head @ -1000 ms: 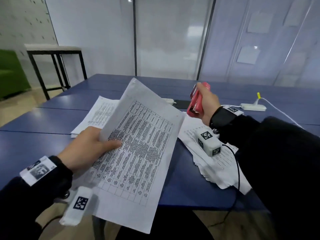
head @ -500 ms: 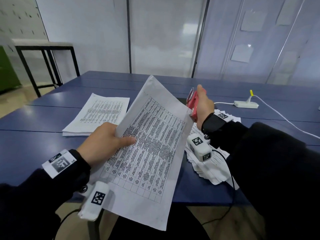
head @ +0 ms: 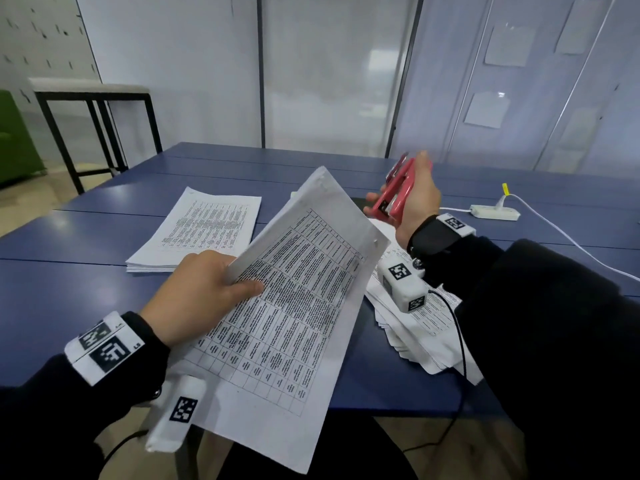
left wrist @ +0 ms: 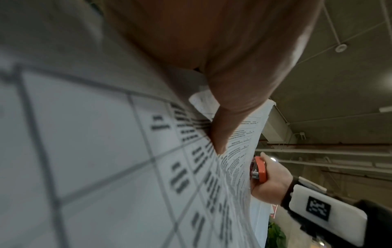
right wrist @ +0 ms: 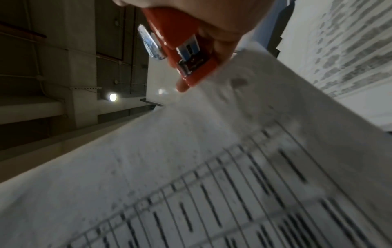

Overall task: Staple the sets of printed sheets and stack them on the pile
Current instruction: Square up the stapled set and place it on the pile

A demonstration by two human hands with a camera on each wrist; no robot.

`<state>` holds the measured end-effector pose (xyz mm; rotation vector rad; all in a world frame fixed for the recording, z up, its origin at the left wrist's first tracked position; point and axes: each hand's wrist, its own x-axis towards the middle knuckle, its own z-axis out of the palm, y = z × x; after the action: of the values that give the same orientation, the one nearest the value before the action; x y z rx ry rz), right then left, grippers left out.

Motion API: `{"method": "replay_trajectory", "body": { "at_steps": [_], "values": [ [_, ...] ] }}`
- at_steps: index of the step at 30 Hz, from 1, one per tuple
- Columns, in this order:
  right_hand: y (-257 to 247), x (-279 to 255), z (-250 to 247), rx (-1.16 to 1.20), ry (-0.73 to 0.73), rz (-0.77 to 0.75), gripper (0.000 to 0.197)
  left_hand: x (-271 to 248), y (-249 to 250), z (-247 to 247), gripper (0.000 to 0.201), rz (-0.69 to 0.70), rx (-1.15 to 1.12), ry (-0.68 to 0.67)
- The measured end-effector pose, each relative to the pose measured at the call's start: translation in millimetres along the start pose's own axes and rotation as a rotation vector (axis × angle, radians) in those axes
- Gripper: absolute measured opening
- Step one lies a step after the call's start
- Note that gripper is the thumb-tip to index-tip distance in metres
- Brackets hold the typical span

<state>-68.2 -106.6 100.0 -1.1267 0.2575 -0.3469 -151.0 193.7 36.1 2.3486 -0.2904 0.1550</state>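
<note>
My left hand (head: pixel 204 289) grips a set of printed sheets (head: pixel 291 317) by its left edge, thumb on top, and holds it tilted above the table's near edge. The same set (left wrist: pixel 106 167) fills the left wrist view under my thumb (left wrist: pixel 224 127). My right hand (head: pixel 412 202) holds a red stapler (head: pixel 393 192) upright, just right of the set's top corner and apart from it. In the right wrist view the stapler (right wrist: pixel 180 50) hangs above the blurred sheet (right wrist: pixel 212 167). A neat pile of sheets (head: pixel 201 230) lies to the left on the table.
A loose spread of printed sheets (head: pixel 426 327) lies under my right wrist on the blue table (head: pixel 69 299). A white power strip (head: pixel 493 213) with a cable sits at the far right. A black-framed bench (head: pixel 93 95) stands beyond the table's left side.
The stapler, which was at the set's top right corner half a second ago, has drawn back to the right and stands clear of it. The left hand still holds the set.
</note>
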Motion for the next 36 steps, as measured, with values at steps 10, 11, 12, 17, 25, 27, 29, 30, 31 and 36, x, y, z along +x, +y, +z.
{"method": "replay_trajectory", "body": {
  "at_steps": [10,11,12,17,25,27,29,30,31,36],
  "values": [
    [4.3,-17.8,14.0,-0.219,-0.21,-0.157,0.06,5.3,-0.7,-9.2,0.051,0.034,-0.012,0.011],
    [6.5,-17.1,14.3,-0.227,-0.213,-0.175,0.059,5.8,-3.7,-9.9,0.052,0.011,-0.049,-0.005],
    [8.3,-15.8,14.0,-0.233,-0.211,-0.182,0.059,5.3,-6.1,-11.3,0.055,-0.012,-0.086,-0.024],
    [15.4,-6.6,12.7,-0.218,-0.119,-0.197,0.064,-3.9,-4.0,-17.6,0.071,-0.076,-0.216,-0.057],
    [19.5,-6.7,16.1,-0.165,0.069,-0.027,0.056,-9.2,4.1,-15.3,0.055,-0.104,-0.275,-0.054],
    [20.9,-6.6,16.6,-0.13,0.091,-0.019,0.053,-9.5,3.4,-13.3,0.067,-0.102,-0.256,-0.067],
    [23.0,-4.6,16.7,-0.102,0.111,-0.017,0.056,-8.0,0.4,-11.9,0.082,-0.099,-0.253,-0.072],
    [23.7,-5.5,17.2,-0.086,0.12,-0.015,0.058,-7.4,-1.0,-11.3,0.086,-0.089,-0.237,-0.064],
    [24.8,-5.2,17.5,-0.066,0.127,-0.018,0.059,-7.4,-1.2,-10.5,0.087,-0.081,-0.222,-0.058],
    [27.9,-2.1,18.7,-0.027,0.137,-0.038,0.048,-5.7,-4.8,-6.3,0.081,-0.057,-0.217,-0.044]
  ]
}}
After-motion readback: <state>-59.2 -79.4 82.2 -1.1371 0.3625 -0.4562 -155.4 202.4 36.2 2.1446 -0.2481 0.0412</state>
